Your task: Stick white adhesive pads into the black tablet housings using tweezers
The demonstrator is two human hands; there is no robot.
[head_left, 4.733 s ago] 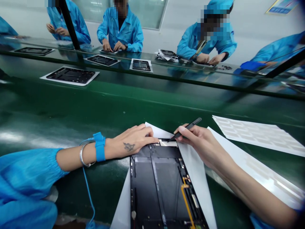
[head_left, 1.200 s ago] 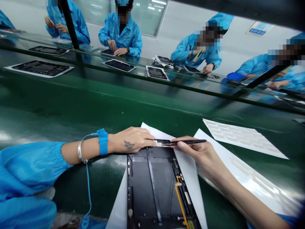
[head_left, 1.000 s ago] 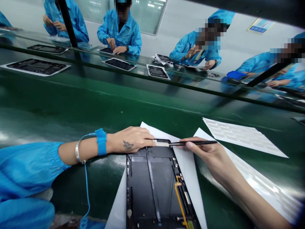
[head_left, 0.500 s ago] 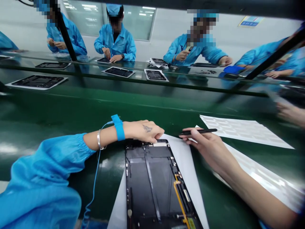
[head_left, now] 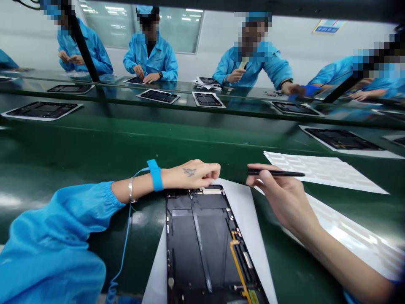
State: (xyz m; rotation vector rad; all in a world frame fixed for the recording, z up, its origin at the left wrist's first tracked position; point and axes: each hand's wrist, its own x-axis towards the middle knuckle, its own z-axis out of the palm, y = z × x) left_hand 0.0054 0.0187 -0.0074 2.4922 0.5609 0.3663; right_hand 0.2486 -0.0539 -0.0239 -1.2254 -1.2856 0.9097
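An opened black tablet shell (head_left: 186, 236) with an orange ribbon cable lies on a white paper sheet (head_left: 243, 207) in front of me. My left hand (head_left: 198, 173) is at its far edge, fingers curled together; whatever they pinch, if anything, is hidden. A blue wrist strap (head_left: 155, 175) with a coiled cord is around that wrist. To the right of the shell, my right hand (head_left: 278, 185) holds black tweezers (head_left: 281, 173) between thumb and fingers, raised above the table and pointing sideways.
White sticker sheets (head_left: 322, 169) lie on the green table at right, partly under my right forearm. Across the bench, several tablet shells on paper (head_left: 348, 139) sit on the belt. Co-workers in blue (head_left: 152, 55) work behind it. Dark slanted posts (head_left: 84, 46) stand between.
My right hand has shifted slightly right with the tweezers. My left fingers have risen a little off the shell's edge. Another person's hand has left the right side, where a shell now lies.
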